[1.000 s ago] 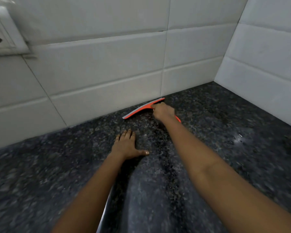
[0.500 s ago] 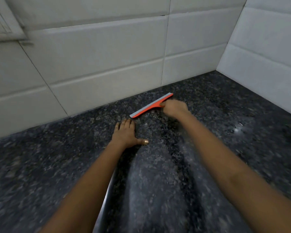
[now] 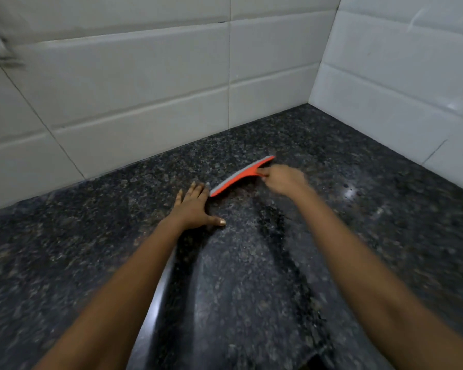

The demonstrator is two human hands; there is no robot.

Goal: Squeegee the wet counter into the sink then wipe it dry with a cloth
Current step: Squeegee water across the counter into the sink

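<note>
Squeegee (image 3: 240, 177) now drawn farther off the tiled wall (image 3: 145, 102), toward six o'clock.
Right hand (image 3: 285, 179) grips its orange handle; left hand (image 3: 194, 209) lies flat, fingers straight, on the glossy speckled granite counter (image 3: 358, 236).

The tiled back wall (image 3: 145, 102) and the tiled side wall (image 3: 398, 89) on the right shut in the dark granite table (image 3: 372, 222), meeting in a far-right corner. The left hand (image 3: 193, 209) lies flat just beside the left end of the orange squeegee (image 3: 238, 177), barring the way nearward there. Bare granite lies open left of that hand, right of the right hand (image 3: 284, 178), and between the forearms.
</note>
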